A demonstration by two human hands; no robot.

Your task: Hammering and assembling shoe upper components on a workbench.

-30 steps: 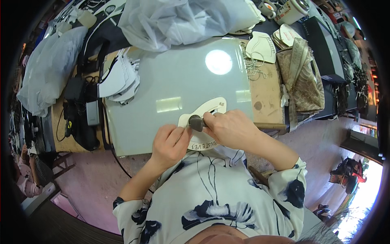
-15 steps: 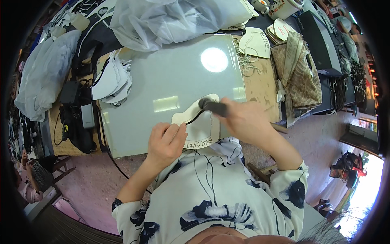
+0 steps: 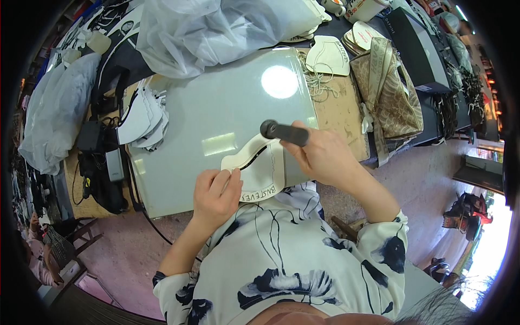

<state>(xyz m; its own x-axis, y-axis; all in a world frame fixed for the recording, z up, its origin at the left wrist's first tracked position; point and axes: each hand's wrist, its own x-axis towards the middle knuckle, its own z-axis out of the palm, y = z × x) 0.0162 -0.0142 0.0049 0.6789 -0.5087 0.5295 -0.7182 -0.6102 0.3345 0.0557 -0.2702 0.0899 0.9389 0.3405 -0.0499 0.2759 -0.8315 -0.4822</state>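
Note:
My right hand [image 3: 324,156] is wrapped round the dark handle of a hammer [image 3: 291,133], whose round head is raised near the top of a cream-coloured template [image 3: 269,176]. The template lies near the front edge of a smooth grey-green board [image 3: 181,181]. A narrow black strip [image 3: 255,156] follows a curved line across the template. At the lower left end of this strip, the fingers of my left hand [image 3: 216,196] are bunched together, closed on it and pressing at the template's left side. The exact grip under those fingertips is hidden.
White cut pieces with black edges [image 3: 145,120] are piled on the board's left. Behind it lies a large translucent plastic bag [image 3: 211,38]. More templates [image 3: 328,56], string [image 3: 319,81] and a brown patterned bag [image 3: 392,97] sit to the right. Cables and a small power box [image 3: 115,165] are at the left edge.
The hammer head has lifted off the template's upper end, and my right hand has shifted with it. My left hand keeps its place on the template. The whole view has shifted slightly.

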